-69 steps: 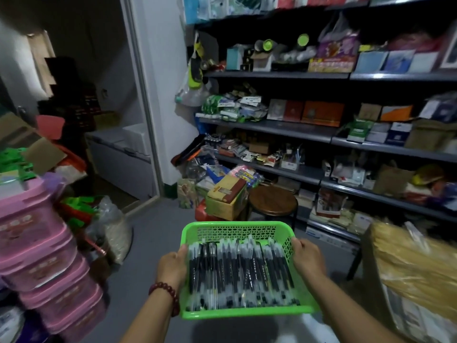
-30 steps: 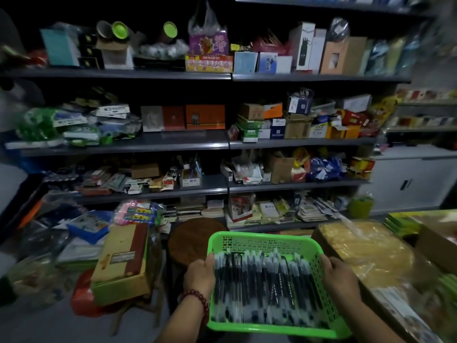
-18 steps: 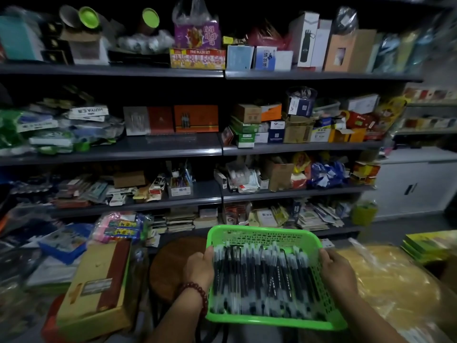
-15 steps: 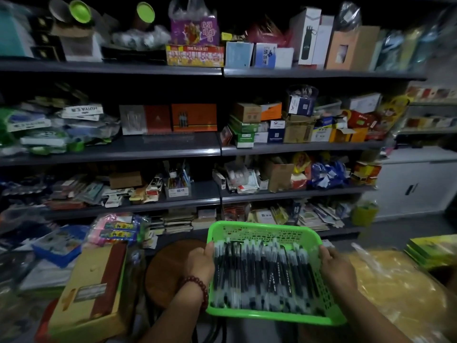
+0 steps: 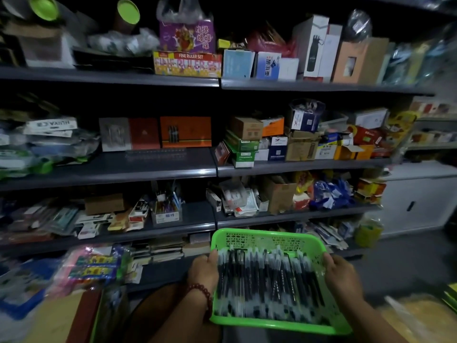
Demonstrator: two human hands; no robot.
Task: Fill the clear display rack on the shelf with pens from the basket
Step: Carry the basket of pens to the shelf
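A bright green plastic basket [image 5: 267, 237] is held in front of me, low and right of centre. Many black-and-clear pens [image 5: 267, 283] lie side by side in it. My left hand [image 5: 204, 271], with a red bead bracelet at the wrist, grips the basket's left rim. My right hand [image 5: 342, 277] grips the right rim. The clear display rack [image 5: 155, 154] lies on the second grey shelf, in front of the orange boxes, faint and see-through, with no pens visible in it.
Grey shelves [image 5: 108, 169] packed with boxes and stationery fill the view. A round brown stool [image 5: 158, 315] stands under my left arm. Boxes and toy packs [image 5: 91, 268] pile at lower left, a yellow wrapped bundle [image 5: 420, 320] at lower right, a white cabinet [image 5: 420, 201] at far right.
I have turned from the doorway to face the shelves and come closer. Both hands keep their grip on the basket, which stays level in front of me.
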